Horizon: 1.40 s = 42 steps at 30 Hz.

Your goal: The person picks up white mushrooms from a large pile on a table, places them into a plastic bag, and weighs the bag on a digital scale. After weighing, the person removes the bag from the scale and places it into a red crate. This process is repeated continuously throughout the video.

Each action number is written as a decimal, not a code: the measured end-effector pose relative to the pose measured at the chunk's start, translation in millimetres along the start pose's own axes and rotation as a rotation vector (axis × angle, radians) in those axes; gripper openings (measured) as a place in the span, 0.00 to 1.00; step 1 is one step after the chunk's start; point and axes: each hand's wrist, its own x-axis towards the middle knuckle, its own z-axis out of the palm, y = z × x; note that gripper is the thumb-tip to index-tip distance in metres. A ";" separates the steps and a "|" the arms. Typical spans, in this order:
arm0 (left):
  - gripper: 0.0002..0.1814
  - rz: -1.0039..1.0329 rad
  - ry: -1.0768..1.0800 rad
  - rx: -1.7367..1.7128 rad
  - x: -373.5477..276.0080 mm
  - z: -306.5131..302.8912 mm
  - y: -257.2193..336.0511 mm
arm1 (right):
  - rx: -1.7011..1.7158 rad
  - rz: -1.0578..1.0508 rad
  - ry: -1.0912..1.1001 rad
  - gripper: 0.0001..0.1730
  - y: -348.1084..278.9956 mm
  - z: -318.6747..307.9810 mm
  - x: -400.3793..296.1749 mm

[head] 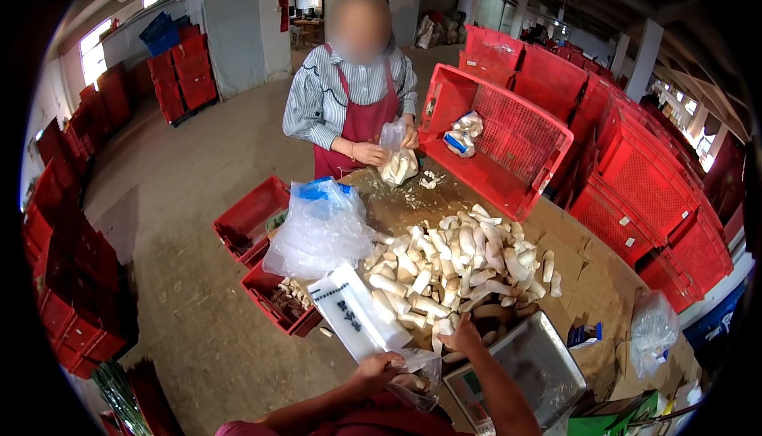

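My left hand point(375, 371) grips the edge of a clear plastic bag point(430, 370), which has some pale mushrooms inside. At the near edge of a large pile of king oyster mushrooms point(470, 245), my right hand point(465, 339) has its fingers around a pale mushroom point(444, 326); part of the grip is hidden. Close to my right forearm lies a weighing scale with a metal pan point(533, 370). A white foam box point(363, 317) bearing writing sits left of the pile. Beyond it is a stack of clear plastic bags point(324, 233).
Across the table point(595, 263), a person point(357, 102) in an apron handles a bag of mushrooms point(399, 167). A tilted red crate point(506, 132) holds a filled bag. Red crates point(253, 215) stand at the left edge, and stacked crates point(643, 180) line the right.
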 end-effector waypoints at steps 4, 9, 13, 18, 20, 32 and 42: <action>0.15 -0.008 0.023 -0.030 -5.8 -0.6 -1.3 | 0.056 -0.034 -0.170 0.69 -5.1 -33.2 -14.5; 0.15 0.012 0.018 -0.049 -5.8 0.4 -2.0 | -0.038 -0.142 -0.124 0.68 2.4 -22.6 -14.8; 0.18 -0.071 -0.003 -0.112 -6.7 0.1 2.7 | -0.081 -0.215 -0.045 0.65 9.9 -3.3 -8.7; 0.32 0.076 0.265 0.062 -21.7 8.3 -19.7 | 0.012 -0.238 0.053 0.63 10.9 6.9 -7.5; 0.35 -0.048 0.277 0.098 -35.2 2.9 -9.5 | 0.055 -0.227 0.061 0.60 9.8 4.2 -9.9; 0.08 -0.175 0.119 -0.636 -17.5 19.9 -9.8 | 1.248 -0.149 0.134 0.32 -2.1 -80.6 -30.2; 0.08 -0.106 0.265 -0.755 1.9 38.7 -27.4 | 0.707 -0.705 0.033 0.46 -104.8 -36.8 -168.6</action>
